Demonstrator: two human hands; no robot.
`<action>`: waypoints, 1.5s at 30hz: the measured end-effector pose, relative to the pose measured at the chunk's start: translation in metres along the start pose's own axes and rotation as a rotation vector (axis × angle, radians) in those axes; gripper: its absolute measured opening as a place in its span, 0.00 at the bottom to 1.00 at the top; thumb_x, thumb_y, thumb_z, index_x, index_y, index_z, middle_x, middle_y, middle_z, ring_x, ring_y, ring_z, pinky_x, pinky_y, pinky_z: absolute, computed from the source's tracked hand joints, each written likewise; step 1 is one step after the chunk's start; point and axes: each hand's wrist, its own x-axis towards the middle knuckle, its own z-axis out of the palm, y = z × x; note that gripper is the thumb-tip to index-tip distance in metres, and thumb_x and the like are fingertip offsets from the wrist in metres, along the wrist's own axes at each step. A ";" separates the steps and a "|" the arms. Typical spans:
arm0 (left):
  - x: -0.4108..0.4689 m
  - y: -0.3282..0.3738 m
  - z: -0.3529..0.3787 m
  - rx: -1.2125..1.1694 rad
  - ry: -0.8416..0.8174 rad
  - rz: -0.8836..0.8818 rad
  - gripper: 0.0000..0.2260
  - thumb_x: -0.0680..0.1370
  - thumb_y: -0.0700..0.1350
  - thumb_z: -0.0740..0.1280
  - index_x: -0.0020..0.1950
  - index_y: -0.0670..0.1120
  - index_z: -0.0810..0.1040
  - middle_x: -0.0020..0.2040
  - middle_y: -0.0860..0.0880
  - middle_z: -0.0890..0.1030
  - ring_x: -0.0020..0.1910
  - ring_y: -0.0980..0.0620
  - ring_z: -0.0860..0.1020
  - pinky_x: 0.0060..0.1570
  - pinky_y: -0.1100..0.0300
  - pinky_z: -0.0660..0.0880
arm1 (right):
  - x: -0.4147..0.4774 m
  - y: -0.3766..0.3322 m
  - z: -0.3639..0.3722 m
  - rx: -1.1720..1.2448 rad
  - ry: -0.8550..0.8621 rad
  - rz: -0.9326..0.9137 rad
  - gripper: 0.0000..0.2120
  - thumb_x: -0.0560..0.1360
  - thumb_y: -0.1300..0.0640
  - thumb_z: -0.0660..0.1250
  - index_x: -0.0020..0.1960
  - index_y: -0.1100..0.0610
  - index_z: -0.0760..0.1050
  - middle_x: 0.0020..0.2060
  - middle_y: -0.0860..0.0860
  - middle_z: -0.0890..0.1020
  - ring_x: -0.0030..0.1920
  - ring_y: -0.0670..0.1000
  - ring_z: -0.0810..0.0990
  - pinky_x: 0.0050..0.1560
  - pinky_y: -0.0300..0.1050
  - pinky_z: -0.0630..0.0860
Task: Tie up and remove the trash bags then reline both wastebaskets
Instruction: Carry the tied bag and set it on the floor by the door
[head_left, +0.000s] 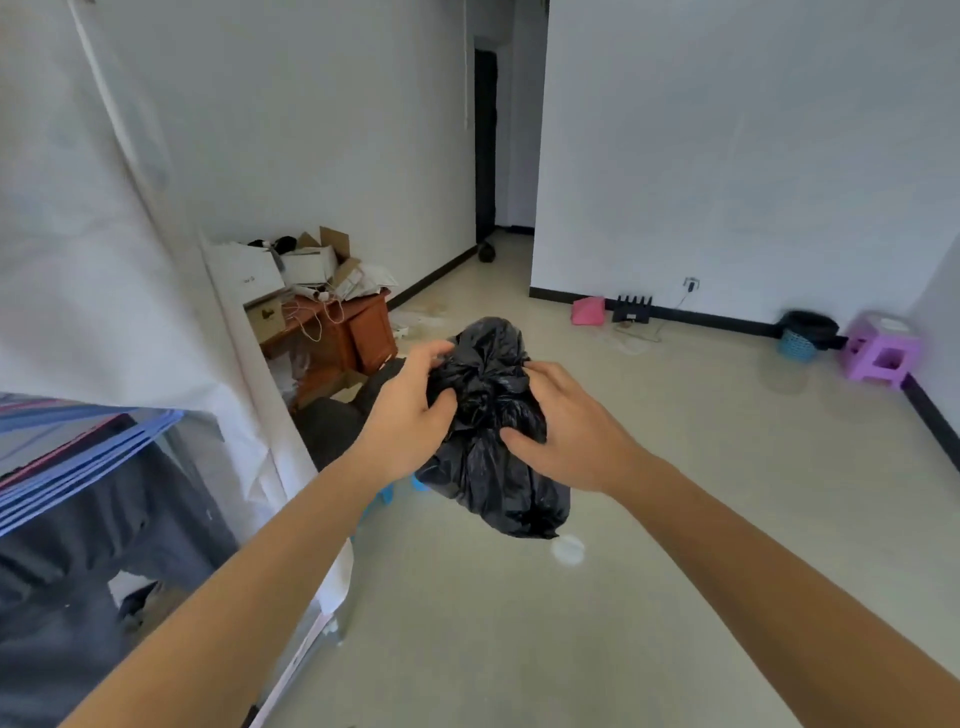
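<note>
You are holding the black trash bag (488, 431) up off the floor (675, 519) at centre frame, both hands working its gathered neck.

Left hand (410, 410): you are closing it on the bunched plastic at the bag's 9 o'clock side, thumb and fingers pinching a fold. Right hand (566, 421): you are gripping from the 3 o'clock side, fingers curled into the film, thumb pressing low on the neck.

Step in hand, as I judge it: you are tying off the first bag. The plastic between your hands looks twisted into a knot, but I cannot tell whether it is pulled tight or only half made.

The bag's body is hanging below your hands, sagging toward 5 o'clock, clear of the floor. A patch of blue is showing just under it at 7 o'clock; too little is visible to say what it is.

A blue wastebasket (797, 340) with a black liner is standing well apart at 2 o'clock, against the wall, just beside a purple stool (880, 353). That one looks not yet dealt with.

Next move calls for: cinching the knot fully by drawing the two ends apart, checking it holds the weight, then carrying or setting the bag aside. Thin film is likely to tear if you are yanking hard, so pull steadily.

The cluttered counter (358, 322) at 10 o'clock is not in play.
</note>
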 end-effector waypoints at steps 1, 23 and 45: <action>0.030 -0.011 0.011 -0.010 -0.031 0.002 0.20 0.81 0.38 0.61 0.72 0.49 0.65 0.60 0.52 0.78 0.58 0.52 0.78 0.60 0.52 0.77 | 0.022 0.022 0.004 0.003 0.005 0.023 0.31 0.77 0.44 0.66 0.75 0.54 0.62 0.71 0.48 0.65 0.71 0.49 0.66 0.69 0.41 0.66; 0.707 -0.347 0.108 0.100 0.001 -0.087 0.19 0.79 0.38 0.62 0.69 0.50 0.71 0.57 0.53 0.81 0.53 0.47 0.81 0.58 0.49 0.77 | 0.667 0.439 0.140 0.128 -0.119 -0.033 0.33 0.78 0.47 0.66 0.78 0.52 0.56 0.67 0.52 0.72 0.64 0.51 0.72 0.64 0.44 0.71; 1.440 -0.613 0.298 0.177 -0.333 0.063 0.30 0.76 0.42 0.69 0.76 0.50 0.62 0.67 0.53 0.73 0.66 0.55 0.72 0.65 0.59 0.72 | 1.265 0.938 0.222 0.007 -0.049 0.060 0.34 0.77 0.52 0.66 0.80 0.49 0.56 0.64 0.52 0.74 0.60 0.53 0.76 0.54 0.40 0.71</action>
